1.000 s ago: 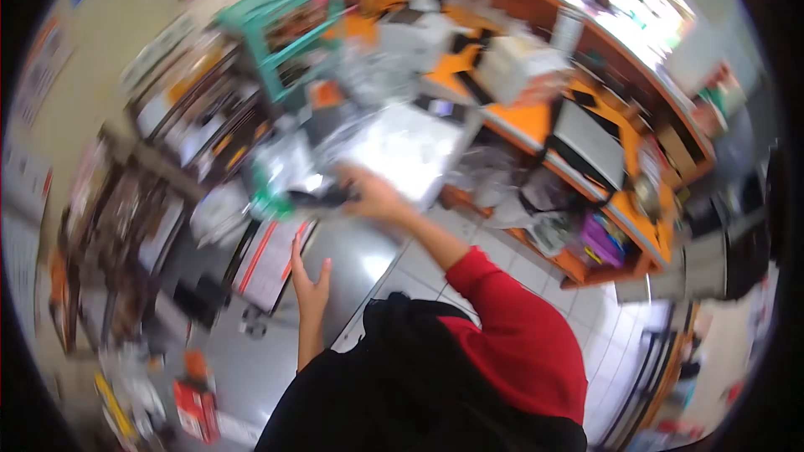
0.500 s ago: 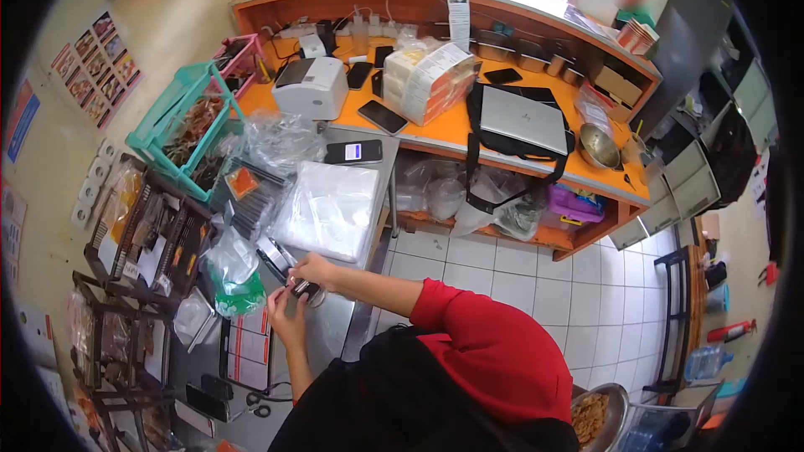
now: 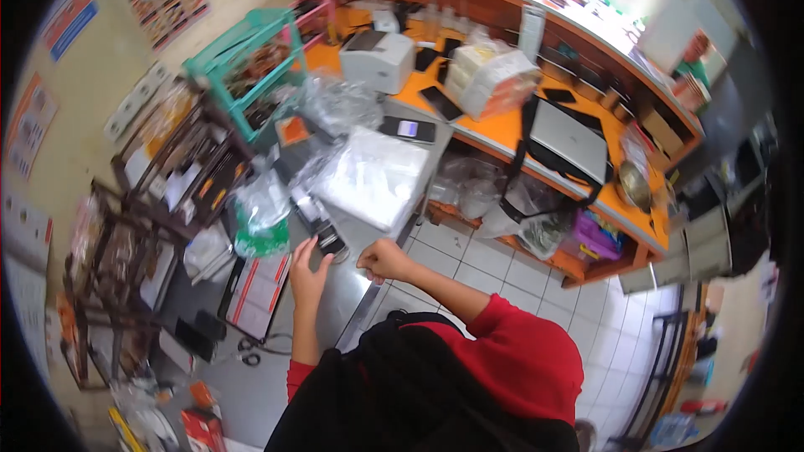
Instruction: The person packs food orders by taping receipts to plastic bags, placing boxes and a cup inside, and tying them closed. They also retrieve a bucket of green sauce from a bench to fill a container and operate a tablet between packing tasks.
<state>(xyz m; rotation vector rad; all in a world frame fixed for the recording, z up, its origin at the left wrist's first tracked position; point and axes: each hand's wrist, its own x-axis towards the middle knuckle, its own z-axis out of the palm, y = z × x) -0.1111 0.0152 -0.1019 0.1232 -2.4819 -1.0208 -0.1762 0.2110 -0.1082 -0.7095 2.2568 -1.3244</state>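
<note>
My left hand (image 3: 307,266) rests on the steel counter (image 3: 352,301) with fingers spread, its fingertips touching a small dark device (image 3: 327,240) that lies flat there. My right hand (image 3: 381,259) hovers just to the right of it, curled into a loose fist with nothing visible in it. A stack of clear plastic bags (image 3: 373,176) lies beyond the hands. A phone with a lit screen (image 3: 406,129) sits past the stack.
Wire racks of packets (image 3: 167,192) and a teal basket (image 3: 251,59) line the left. A green and clear bag (image 3: 261,216) and a red-striped paper (image 3: 255,291) lie near my left hand. An orange desk (image 3: 502,130) holds a printer (image 3: 378,59), boxes and a laptop (image 3: 569,141).
My right hand has let go of the dark device and drawn back to the right, closing into a fist. My left hand now lies spread beside the device. The view has shifted.
</note>
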